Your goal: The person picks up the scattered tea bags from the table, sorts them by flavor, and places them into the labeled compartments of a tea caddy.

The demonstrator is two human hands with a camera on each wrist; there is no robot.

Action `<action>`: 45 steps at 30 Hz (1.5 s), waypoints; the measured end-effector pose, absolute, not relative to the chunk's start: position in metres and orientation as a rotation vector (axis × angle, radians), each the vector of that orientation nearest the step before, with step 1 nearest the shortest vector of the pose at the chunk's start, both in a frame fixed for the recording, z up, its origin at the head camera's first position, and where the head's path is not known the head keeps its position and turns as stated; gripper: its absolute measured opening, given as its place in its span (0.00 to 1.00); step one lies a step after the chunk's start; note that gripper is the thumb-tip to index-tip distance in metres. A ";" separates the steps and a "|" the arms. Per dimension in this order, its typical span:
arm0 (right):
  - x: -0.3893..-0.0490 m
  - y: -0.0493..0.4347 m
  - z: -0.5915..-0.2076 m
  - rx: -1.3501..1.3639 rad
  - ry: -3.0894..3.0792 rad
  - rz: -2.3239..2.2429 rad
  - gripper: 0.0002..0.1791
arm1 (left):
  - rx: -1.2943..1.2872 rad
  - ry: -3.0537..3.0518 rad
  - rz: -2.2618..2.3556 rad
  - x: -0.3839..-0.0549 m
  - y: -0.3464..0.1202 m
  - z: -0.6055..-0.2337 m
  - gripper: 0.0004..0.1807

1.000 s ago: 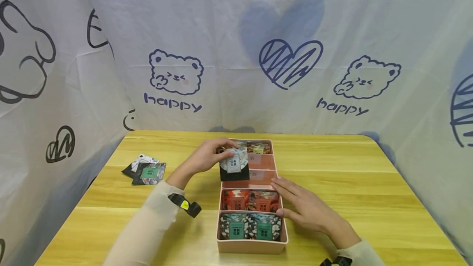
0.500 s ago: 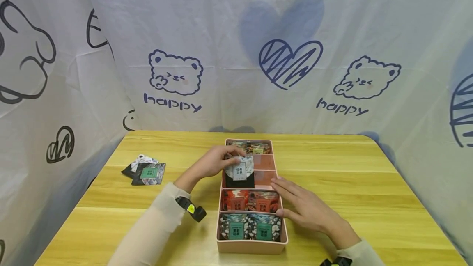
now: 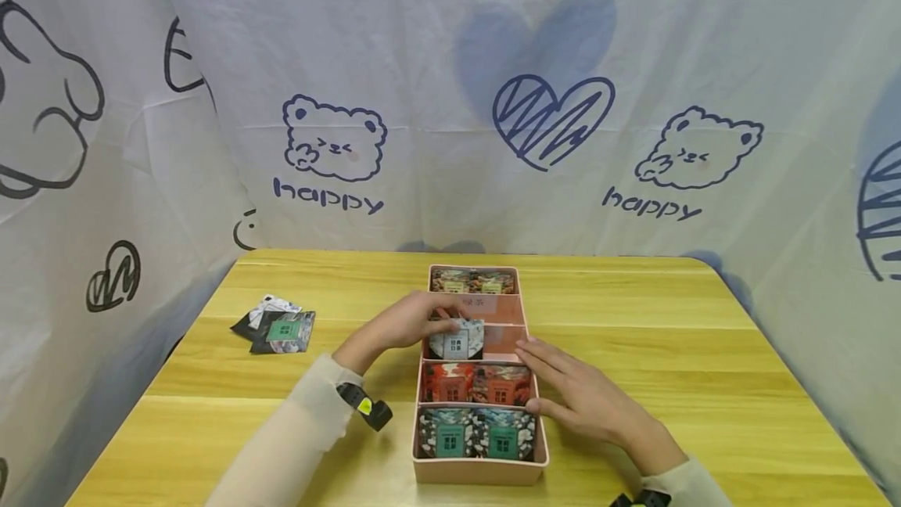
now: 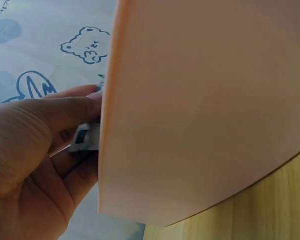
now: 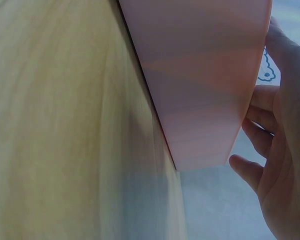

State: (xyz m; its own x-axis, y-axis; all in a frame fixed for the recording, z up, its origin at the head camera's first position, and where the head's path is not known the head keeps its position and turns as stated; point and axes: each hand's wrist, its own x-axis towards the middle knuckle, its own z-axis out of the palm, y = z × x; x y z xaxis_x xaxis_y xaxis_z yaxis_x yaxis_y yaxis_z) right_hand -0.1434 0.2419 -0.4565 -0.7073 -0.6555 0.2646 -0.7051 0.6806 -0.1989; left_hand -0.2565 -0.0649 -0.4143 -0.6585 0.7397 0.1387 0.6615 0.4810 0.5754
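Observation:
A long pink box [image 3: 481,471] with several compartments stands on the table. My left hand [image 3: 408,327] pinches a white-and-black tea sachet [image 3: 457,341] by its top edge; the sachet's lower part is down inside the left half of the middle compartment, hidden behind the divider. In the left wrist view the thumb and fingers [image 4: 70,112] hold the sachet [image 4: 85,136] right at the box's rim. My right hand [image 3: 587,397] rests with fairly straight fingers along the box's right rim, as the right wrist view also shows beside the pink wall [image 5: 200,75].
Red sachets [image 3: 475,383] and green-labelled sachets [image 3: 479,433] stand in the two near compartments, yellow-labelled ones [image 3: 473,282] in the farthest. On the table [image 3: 633,311] at left lies a small pile of loose sachets [image 3: 281,327]. A printed cloth [image 3: 450,100] hangs behind.
My left hand has brought the white-and-black sachet right and toward me, then lowered it into the middle compartment. The right hand stays where it was on the rim.

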 end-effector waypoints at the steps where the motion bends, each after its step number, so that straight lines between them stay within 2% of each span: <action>1: -0.143 0.242 -0.456 1.109 -2.723 0.432 0.40 | 1.250 2.591 0.897 -0.257 -0.064 -0.414 0.13; 18: -0.144 0.242 -0.457 1.119 -2.685 0.413 0.39 | 1.397 2.491 0.657 -0.257 -0.055 -0.410 0.12; 31: -0.144 0.241 -0.456 1.119 -2.689 0.414 0.39 | 1.268 2.542 0.822 -0.253 -0.074 -0.404 0.18; 45: -0.144 0.242 -0.456 1.100 -2.739 0.430 0.40 | 1.185 2.708 1.006 -0.244 -0.106 -0.412 0.16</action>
